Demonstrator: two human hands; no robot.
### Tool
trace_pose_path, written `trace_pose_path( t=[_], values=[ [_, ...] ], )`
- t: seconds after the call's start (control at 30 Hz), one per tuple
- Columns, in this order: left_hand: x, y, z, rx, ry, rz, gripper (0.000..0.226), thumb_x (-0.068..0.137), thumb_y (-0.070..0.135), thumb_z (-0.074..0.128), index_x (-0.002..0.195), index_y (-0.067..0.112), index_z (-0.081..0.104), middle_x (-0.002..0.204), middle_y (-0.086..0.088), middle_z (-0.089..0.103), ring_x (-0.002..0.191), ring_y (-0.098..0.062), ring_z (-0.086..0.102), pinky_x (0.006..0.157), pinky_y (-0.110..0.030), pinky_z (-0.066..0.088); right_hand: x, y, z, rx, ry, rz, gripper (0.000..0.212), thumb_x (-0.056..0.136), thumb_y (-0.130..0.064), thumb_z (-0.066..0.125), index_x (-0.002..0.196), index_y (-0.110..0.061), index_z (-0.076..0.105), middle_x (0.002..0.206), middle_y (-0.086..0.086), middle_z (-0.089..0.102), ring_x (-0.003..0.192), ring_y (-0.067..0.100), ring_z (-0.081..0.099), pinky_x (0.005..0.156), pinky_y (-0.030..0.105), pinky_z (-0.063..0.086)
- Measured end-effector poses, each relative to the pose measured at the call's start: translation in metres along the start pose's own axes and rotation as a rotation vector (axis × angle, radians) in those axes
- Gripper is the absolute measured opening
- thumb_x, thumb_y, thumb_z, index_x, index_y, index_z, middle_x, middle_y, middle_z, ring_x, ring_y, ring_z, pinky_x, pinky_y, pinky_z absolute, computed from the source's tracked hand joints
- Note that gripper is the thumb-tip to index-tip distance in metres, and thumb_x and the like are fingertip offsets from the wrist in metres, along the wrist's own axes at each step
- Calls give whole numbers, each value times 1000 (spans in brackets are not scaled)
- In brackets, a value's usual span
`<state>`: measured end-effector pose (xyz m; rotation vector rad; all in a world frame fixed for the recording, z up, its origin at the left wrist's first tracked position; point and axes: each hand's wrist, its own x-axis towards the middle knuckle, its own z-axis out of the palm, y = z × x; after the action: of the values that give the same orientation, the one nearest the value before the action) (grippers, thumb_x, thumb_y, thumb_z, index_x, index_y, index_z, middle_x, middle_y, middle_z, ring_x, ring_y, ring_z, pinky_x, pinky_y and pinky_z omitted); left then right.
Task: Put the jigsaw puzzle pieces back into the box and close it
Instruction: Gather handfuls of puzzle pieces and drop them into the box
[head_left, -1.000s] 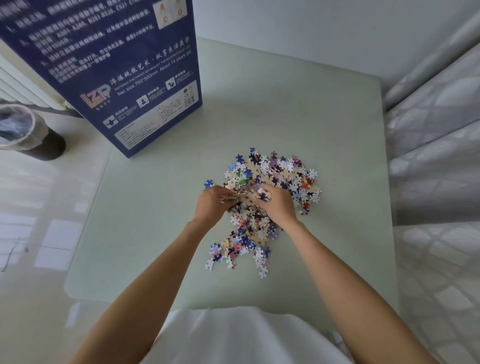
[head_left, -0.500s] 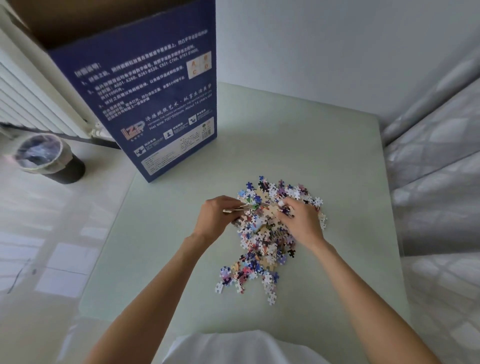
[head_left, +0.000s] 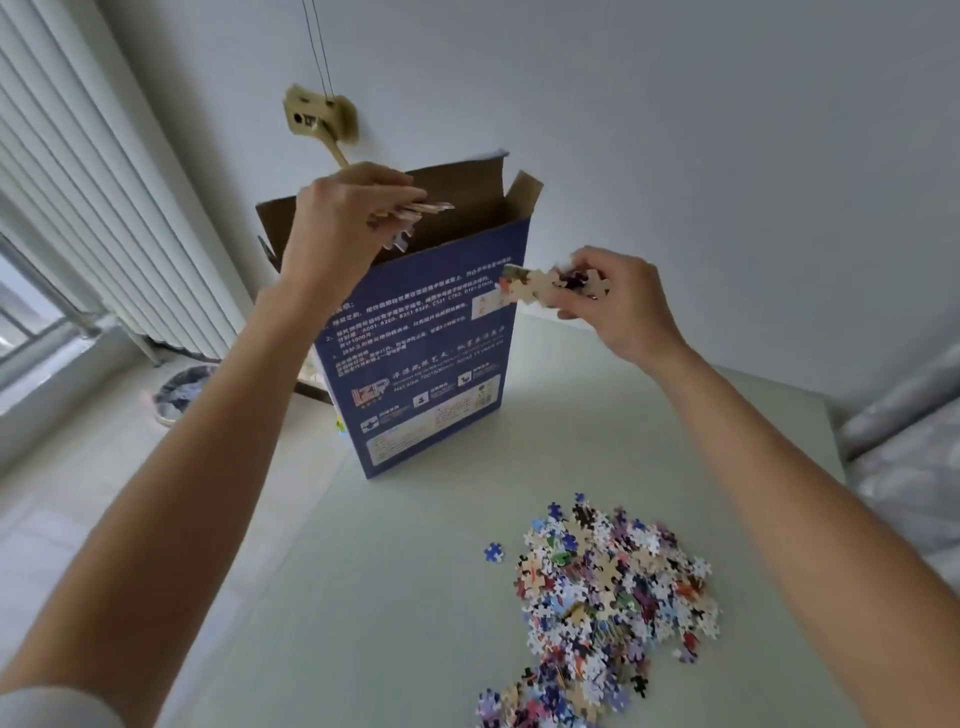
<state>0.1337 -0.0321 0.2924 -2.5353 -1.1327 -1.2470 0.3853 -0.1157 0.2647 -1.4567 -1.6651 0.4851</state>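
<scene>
Two hands raised, left hand (head_left: 332, 223) fingers gripping pieces over open box (head_left: 431, 364), right hand (head_left: 618, 301) fingers pinching joined pieces (head_left: 540, 283) beside it

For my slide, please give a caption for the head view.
Left hand holds puzzle pieces over the open box; right hand brings more.

Blue box (head_left: 431, 358) — "LZP" logo, seemingly "Net size 700*500mm" — Chinese print too blurred.

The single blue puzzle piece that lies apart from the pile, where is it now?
In the head view, the blue puzzle piece lies alone on the table, just left of the pile and nearer the person than the box.
</scene>
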Motion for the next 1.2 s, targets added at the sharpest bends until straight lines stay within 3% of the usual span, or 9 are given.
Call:
trace_pose_path(
  t=[0.2, 0.37, 0.5, 0.63, 0.8, 0.93, 1.03, 1.1, 1.2],
  values=[
    [1, -24, 5, 97, -177, 22, 25, 81, 4, 67, 106, 5, 70, 110, -12, 67, 97, -25, 66, 91, -26, 45, 82, -22, 15, -92, 8, -235, 21, 83, -24, 68, 97, -8, 66, 103, 4, 68, 90, 9, 58, 70, 12, 47],
    [-3, -28, 9, 123, -310, -15, 23, 84, 6, 65, 107, 8, 70, 109, -10, 68, 96, -24, 66, 90, -32, 50, 124, -20, 38, -293, -187, -380, 10, 84, -18, 67, 93, -15, 67, 98, 1, 68, 93, 15, 61, 81, 30, 50],
    [2, -31, 9, 135, -375, -236, 29, 87, 19, 63, 115, 14, 66, 109, -8, 68, 98, -25, 64, 85, -33, 50, 138, -20, 56, -423, -409, -361, 12, 88, -13, 60, 99, -15, 66, 99, 0, 67, 90, 12, 59, 72, 18, 41],
    [3, -32, 5, 46, -356, -353, 35, 82, 26, 70, 115, 15, 64, 105, -3, 69, 93, -17, 63, 80, -23, 46, 145, -22, 65, -369, -462, -308, 23, 86, -13, 63, 109, -14, 66, 108, 0, 66, 96, 11, 58, 81, 22, 44],
    [0, -25, 0, -18, -353, -363, 25, 82, 38, 66, 103, 22, 69, 86, 7, 65, 80, -10, 62, 72, -23, 48, 143, -23, 68, -290, -411, -288, 16, 84, -10, 65, 100, -11, 66, 97, 4, 67, 84, 9, 62, 79, 23, 49],
    [-9, -20, 3, 96, -465, -304, 29, 82, 40, 67, 108, 26, 66, 92, 5, 69, 80, -12, 63, 69, -28, 52, 137, -23, 67, -305, -417, -290, 21, 92, -21, 56, 107, -12, 68, 106, 1, 68, 95, 11, 60, 83, 24, 46],
    [-20, -17, 10, 155, -378, -248, 22, 87, 30, 63, 107, 23, 68, 97, 2, 70, 83, -17, 64, 68, -30, 51, 130, -22, 60, -367, -492, -300, 32, 95, -32, 49, 118, -15, 63, 118, 0, 63, 106, 12, 57, 88, 28, 46],
    [-29, -15, 14, 141, -283, -216, 18, 88, 25, 62, 104, 21, 69, 96, 2, 69, 82, -18, 64, 66, -32, 52, 120, -19, 52, -370, -509, -290, 34, 93, -35, 53, 120, -17, 60, 120, -2, 62, 107, 10, 55, 82, 20, 44],
    [-37, -11, 19, 114, -235, -170, 17, 89, 21, 61, 103, 17, 70, 97, 0, 69, 80, -18, 65, 65, -32, 53, 101, -7, 36, -344, -496, -264, 26, 89, -26, 60, 113, -17, 62, 116, -3, 63, 102, 9, 57, 74, 13, 42]
  ],
)
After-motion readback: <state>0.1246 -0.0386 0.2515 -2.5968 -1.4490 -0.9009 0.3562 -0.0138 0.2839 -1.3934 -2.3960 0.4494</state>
